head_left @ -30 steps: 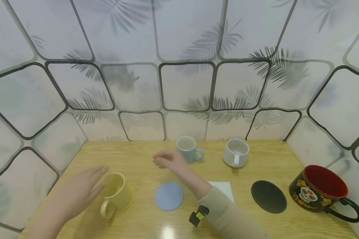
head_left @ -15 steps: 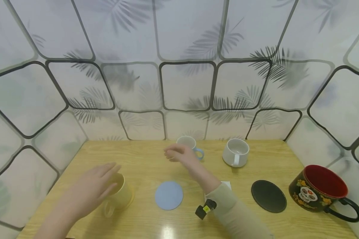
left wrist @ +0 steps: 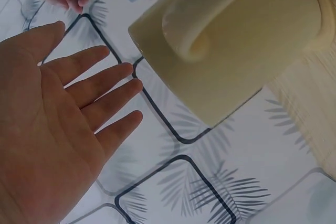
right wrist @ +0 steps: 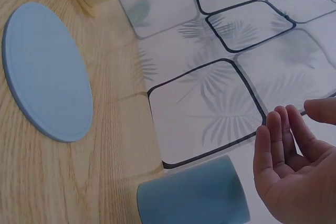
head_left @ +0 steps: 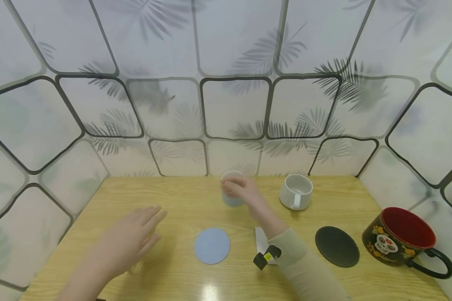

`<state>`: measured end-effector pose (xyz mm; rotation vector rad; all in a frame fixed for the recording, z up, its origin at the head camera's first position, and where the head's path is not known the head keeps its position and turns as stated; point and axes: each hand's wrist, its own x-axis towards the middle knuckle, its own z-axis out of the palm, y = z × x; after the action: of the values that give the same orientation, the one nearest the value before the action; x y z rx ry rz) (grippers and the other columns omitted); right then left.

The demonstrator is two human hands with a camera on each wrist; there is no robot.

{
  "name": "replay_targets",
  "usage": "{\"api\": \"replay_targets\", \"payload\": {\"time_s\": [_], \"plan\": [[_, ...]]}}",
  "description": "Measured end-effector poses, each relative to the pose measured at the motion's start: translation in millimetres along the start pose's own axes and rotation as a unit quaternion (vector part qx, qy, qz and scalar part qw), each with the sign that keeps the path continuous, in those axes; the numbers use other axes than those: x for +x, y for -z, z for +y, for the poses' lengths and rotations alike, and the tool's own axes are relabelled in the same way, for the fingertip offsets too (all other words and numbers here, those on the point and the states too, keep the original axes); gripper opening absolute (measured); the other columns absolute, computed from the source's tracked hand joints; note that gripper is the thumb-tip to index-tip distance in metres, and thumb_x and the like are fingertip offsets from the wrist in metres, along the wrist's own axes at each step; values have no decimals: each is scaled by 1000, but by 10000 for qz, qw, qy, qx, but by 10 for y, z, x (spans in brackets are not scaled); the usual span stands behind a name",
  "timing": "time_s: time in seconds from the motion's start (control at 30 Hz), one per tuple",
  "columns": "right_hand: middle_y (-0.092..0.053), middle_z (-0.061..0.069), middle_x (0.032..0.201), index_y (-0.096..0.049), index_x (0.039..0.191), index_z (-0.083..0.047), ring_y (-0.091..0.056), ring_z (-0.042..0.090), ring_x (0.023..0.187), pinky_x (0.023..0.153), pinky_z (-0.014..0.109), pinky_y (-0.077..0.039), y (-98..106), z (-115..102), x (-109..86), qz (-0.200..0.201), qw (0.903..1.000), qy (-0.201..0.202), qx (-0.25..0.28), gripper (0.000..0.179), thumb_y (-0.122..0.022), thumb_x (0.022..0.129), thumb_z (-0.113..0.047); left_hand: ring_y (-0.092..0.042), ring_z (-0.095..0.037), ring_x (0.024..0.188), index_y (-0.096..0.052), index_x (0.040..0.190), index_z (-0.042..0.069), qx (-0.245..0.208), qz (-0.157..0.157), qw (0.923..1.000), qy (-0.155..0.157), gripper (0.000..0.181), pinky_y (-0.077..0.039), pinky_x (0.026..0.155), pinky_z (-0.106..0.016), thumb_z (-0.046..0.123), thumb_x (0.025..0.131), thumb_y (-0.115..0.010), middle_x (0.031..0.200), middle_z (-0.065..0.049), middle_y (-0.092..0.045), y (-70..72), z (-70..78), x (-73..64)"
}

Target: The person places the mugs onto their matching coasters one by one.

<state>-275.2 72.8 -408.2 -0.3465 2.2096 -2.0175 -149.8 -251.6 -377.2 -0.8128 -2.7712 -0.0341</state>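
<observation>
My left hand (head_left: 129, 238) hovers over the yellow mug, fingers extended, hiding most of it in the head view. In the left wrist view the yellow mug (left wrist: 252, 56) shows its handle, and the fingertips are apart from it. My right hand (head_left: 246, 192) is over the light blue mug (head_left: 231, 200) at the back of the table, covering its handle. Seen from the right wrist, its fingers are loosely bent with nothing between them, held above the blue mug (right wrist: 194, 192) without gripping it.
A round blue coaster (head_left: 212, 246) lies mid-table, with a white square coaster (head_left: 261, 240) partly under the right forearm. A white mug (head_left: 296, 192) stands at the back. Rightward are a black round coaster (head_left: 337, 246) and a black skull-patterned mug (head_left: 393, 238) with a red inside.
Both hands have moved to the right. The left has come across the yellow mug and covers more of it; the right has come from beside the blue mug to in front of it.
</observation>
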Motion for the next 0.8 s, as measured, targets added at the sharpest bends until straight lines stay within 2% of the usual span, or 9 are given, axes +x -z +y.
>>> {"api": "replay_targets", "payload": {"time_s": [0.23, 0.37, 0.5, 0.8], "plan": [[-70, 23, 136, -66, 134, 6, -73, 18, 109, 109, 41, -59, 162, 11, 2, 218, 9996, -171, 100, 39, -62, 107, -21, -59, -38, 141, -57, 152, 6, 16, -143, 9999, -20, 57, -46, 121, -58, 33, 102, -69, 154, -16, -60, -30, 100, 34], [-73, 22, 131, -66, 133, 9, -74, 15, 104, 108, 40, -60, 245, 37, 8, 308, 9993, -134, 134, 38, -61, 107, -19, -60, -37, 140, -58, 151, 8, -12, -51, 9999, -125, 57, -48, 120, -58, 33, 102, -70, 153, -14, -61, -71, 143, 54], [-76, 16, 125, -66, 133, 7, -73, 11, 100, 105, 37, -61, 316, 54, 16, 498, 9982, -285, 186, 37, -62, 107, -19, -61, -36, 139, -59, 150, 9, 13, -24, 9997, -226, 56, -51, 117, -56, 34, 101, -71, 153, -13, -62, -114, 177, 72], [-76, 6, 115, -66, 134, 6, -71, 9, 98, 107, 38, -61, 452, 115, 49, 759, 9956, -498, 217, 35, -61, 108, -17, -58, -39, 142, -57, 152, 9, -328, -337, 9988, -169, 55, -48, 119, -59, 32, 103, -68, 155, -14, -59, -199, 249, 113]]}}
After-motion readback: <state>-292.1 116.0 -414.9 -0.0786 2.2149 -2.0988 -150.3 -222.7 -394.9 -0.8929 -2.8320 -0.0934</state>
